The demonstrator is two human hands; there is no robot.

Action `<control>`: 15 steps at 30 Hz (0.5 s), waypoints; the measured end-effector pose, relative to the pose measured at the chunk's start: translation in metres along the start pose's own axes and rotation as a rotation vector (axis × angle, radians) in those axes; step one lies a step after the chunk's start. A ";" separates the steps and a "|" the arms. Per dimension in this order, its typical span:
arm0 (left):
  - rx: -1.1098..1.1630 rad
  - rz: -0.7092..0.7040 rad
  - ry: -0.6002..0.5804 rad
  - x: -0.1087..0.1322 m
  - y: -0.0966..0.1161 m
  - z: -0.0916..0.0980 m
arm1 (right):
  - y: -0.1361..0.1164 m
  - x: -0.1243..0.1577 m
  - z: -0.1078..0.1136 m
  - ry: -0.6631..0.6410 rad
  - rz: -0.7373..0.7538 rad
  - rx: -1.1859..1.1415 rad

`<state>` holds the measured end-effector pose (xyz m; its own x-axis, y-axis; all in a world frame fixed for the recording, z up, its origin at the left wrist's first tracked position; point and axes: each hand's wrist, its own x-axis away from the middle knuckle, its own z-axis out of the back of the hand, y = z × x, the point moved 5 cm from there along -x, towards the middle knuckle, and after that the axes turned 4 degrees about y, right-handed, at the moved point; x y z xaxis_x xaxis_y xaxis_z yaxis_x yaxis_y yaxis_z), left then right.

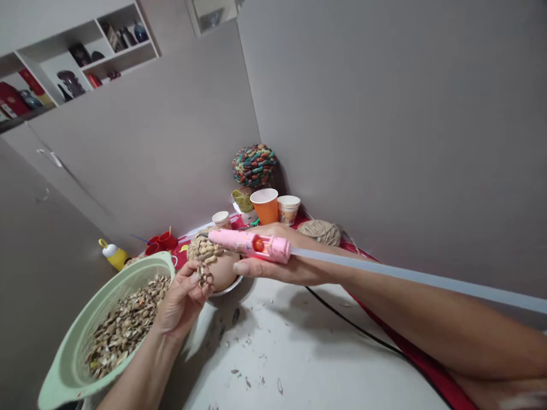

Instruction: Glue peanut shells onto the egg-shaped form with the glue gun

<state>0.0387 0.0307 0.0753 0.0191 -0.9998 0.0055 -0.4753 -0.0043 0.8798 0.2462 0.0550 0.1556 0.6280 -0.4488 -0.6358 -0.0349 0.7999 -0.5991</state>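
Note:
My right hand [282, 267] grips a pink hot glue gun [252, 245] with a long clear glue stick [405, 277] running back from it. Its nozzle points left, over a round brown ball [222, 270] partly covered with pistachio shells. That ball rests in a small dish. My left hand [183, 299] pinches a pistachio shell [206, 278] between thumb and fingertips, right beside the ball and just below the nozzle.
A light green colander [64, 364] full of shells sits at the lower left. Orange [265, 206] and white paper cups [288, 209], a colourful ball ornament [254, 165], a twine ball [321, 231], red cups and a yellow bottle [113, 254] stand behind. A black cord [354, 327] crosses the white tabletop.

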 end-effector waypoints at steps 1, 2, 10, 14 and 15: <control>0.006 0.001 0.006 -0.001 0.001 0.004 | 0.001 0.000 -0.002 -0.007 0.008 0.039; 0.013 0.004 0.011 -0.002 0.001 0.007 | 0.003 0.000 -0.005 -0.031 0.022 0.083; 0.020 0.055 -0.005 -0.001 -0.008 0.011 | 0.012 -0.001 -0.028 -0.176 0.027 0.230; 0.026 0.046 -0.021 0.000 -0.008 0.011 | 0.008 0.001 -0.029 -0.148 0.117 0.235; 0.027 0.030 -0.017 0.000 -0.008 0.012 | 0.007 0.002 -0.028 -0.130 0.140 0.241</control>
<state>0.0314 0.0308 0.0628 -0.0109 -0.9997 0.0235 -0.4991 0.0258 0.8662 0.2250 0.0482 0.1367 0.7249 -0.2851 -0.6270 0.0478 0.9290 -0.3671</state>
